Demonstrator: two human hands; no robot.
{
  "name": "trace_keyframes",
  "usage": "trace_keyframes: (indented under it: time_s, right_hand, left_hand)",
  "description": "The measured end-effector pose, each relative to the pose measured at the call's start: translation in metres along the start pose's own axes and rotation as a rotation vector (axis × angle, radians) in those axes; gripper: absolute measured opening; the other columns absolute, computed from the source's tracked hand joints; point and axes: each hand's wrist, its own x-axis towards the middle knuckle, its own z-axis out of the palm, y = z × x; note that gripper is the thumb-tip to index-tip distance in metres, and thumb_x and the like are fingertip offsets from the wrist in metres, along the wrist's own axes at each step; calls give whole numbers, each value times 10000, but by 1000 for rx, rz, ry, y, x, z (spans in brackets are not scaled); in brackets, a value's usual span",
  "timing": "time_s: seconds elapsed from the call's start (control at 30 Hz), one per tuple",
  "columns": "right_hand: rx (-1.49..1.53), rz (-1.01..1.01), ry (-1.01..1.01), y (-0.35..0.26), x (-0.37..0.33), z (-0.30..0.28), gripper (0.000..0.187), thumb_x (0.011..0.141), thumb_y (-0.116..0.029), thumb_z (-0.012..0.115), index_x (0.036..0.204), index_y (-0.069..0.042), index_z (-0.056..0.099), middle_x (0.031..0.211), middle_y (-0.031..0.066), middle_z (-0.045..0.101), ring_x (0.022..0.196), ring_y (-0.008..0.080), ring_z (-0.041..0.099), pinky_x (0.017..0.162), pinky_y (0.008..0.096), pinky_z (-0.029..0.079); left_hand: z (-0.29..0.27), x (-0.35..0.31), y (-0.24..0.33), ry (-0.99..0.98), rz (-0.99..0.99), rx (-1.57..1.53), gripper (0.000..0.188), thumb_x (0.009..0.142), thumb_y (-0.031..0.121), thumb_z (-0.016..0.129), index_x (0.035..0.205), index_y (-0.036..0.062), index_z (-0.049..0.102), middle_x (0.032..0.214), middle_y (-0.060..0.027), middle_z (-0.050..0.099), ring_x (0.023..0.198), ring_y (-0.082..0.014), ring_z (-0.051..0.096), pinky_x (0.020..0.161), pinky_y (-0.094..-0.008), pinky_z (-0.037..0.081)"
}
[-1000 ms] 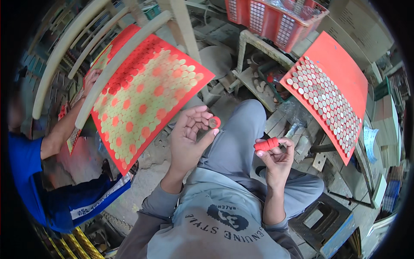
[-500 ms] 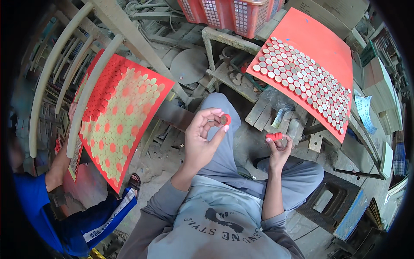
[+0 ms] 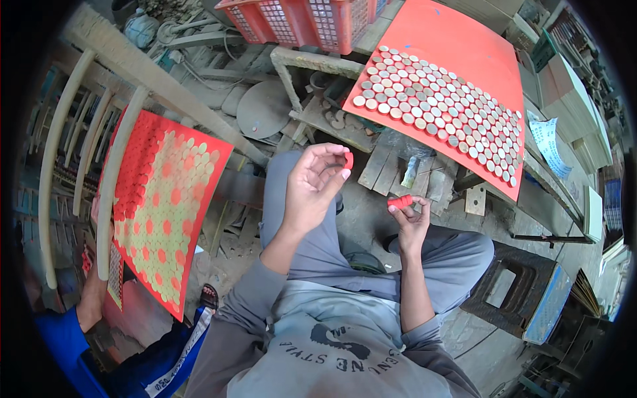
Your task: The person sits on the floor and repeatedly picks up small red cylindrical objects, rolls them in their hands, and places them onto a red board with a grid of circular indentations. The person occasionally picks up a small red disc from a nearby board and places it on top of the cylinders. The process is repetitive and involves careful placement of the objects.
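Between the thumb and fingers of my left hand (image 3: pixel 312 186) is a small red-edged disc (image 3: pixel 349 160), turned nearly edge-on. To the right and a little lower, my right hand (image 3: pixel 413 224) pinches a short stack of red discs (image 3: pixel 400 202) end to end. Both hands are raised over my lap, apart from each other. Beyond the right hand lies a red board (image 3: pixel 458 36) partly covered with rows of pale, round-topped discs (image 3: pixel 438 109) with red sides.
A red plastic crate (image 3: pixel 298 23) stands on a bench at the top. On the left, a co-worker's arm (image 3: pixel 91 302) is beside a red board with yellow-green and red discs (image 3: pixel 166 212), near a wooden frame (image 3: pixel 119 192). A dark stool (image 3: pixel 511 292) sits lower right.
The view has shifted, so the boards and crate sit further left. The disc in my left hand has turned from face-on to edge-on. My right hand still holds its stack.
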Motion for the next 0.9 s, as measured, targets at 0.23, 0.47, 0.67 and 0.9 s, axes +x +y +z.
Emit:
trace_keyframes:
  time_s: [0.23,0.47,0.67,0.9]
  right_hand:
    - [-5,44,14,10,3,-1,503,793,132,694,1147,-82,408,977,156,681,905,165,654,811,272,510]
    - [-69,134,44,24,2,4,497,791,129,696,1136,-76,403,975,151,687,914,163,658,839,276,510]
    - [-100,173,49,26,9,9,490,791,154,678,1114,-69,384,1012,204,680,953,219,670,846,327,538]
    - [-149,253,89,38,14,-3,486,798,164,660,1122,-72,384,1029,218,677,965,230,675,878,342,542]
  left_hand:
    - [-39,67,-143,292,-393,-118,337,799,-36,728,1086,37,568,1009,-44,629,909,-111,611,814,-261,521]
    - [-74,96,-360,783,-728,-252,228,796,14,763,963,89,627,896,-5,662,772,-87,616,663,-196,520]
    - [-79,120,-429,801,-667,-550,304,796,-20,746,1036,79,589,998,-24,658,873,-125,628,707,-253,524]
    - [-80,182,-458,711,-603,-651,285,872,26,632,1141,87,563,1025,-46,640,918,-182,628,758,-332,541]
